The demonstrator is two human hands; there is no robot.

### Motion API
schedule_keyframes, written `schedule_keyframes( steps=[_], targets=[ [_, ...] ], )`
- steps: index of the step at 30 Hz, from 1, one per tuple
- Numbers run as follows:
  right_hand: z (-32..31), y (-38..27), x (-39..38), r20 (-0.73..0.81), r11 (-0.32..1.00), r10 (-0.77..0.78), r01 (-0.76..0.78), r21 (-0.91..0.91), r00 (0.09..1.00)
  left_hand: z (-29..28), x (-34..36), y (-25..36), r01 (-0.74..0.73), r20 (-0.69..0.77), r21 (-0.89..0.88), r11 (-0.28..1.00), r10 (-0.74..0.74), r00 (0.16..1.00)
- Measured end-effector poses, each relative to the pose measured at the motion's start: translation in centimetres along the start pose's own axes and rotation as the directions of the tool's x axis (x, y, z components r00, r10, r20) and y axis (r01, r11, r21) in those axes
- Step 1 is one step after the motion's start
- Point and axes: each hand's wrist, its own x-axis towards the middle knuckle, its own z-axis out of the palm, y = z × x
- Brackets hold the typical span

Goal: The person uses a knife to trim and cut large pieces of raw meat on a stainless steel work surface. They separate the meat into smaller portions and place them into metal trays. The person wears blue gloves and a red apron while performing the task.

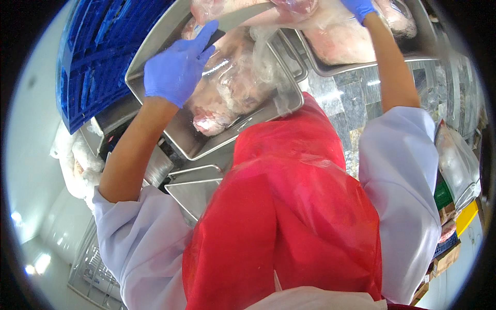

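My left hand (174,72), in a blue glove, is closed on the dark handle of a knife (243,16). Its broad blade points right, across the plastic-wrapped meat at the top. Below the blade, a large piece of meat (232,85) in clear plastic film lies in a metal tray (199,147). My right hand (360,7), also gloved in blue, is at the upper edge beside pale meat (338,42) and clear film. Its fingers are mostly cut off by the frame, so its grip is hidden.
A second metal tray (341,69) holds more wrapped meat at upper right. Blue plastic crates (98,57) stand at upper left. A metal frame (194,173) sits below the near tray. White wrapped bundles (77,155) are at far left, and a clear bag (460,160) hangs at right.
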Motion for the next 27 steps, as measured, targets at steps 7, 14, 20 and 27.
schedule_keyframes(
  steps=[7,14,20,27],
  targets=[
    [2.7,-6.5,5.3,0.177,0.756,0.561,-0.587,0.288,0.809,6.1,0.7,-1.0,-0.017,-0.104,-0.163,0.986,0.000,0.995],
    [4.9,-4.4,7.0,0.130,0.913,0.310,-0.334,0.236,0.942,10.7,2.8,-0.6,0.006,-0.104,-0.223,0.975,-0.030,0.994],
    [6.2,-3.4,5.7,0.001,0.882,0.331,-0.310,0.354,0.944,12.9,5.8,2.5,-0.054,-0.019,-0.235,0.970,0.051,0.999],
    [9.7,-3.0,4.3,-0.057,0.967,-0.035,0.048,0.250,0.998,9.0,6.3,3.6,-0.157,0.041,-0.388,0.908,0.187,0.982]
  ],
)
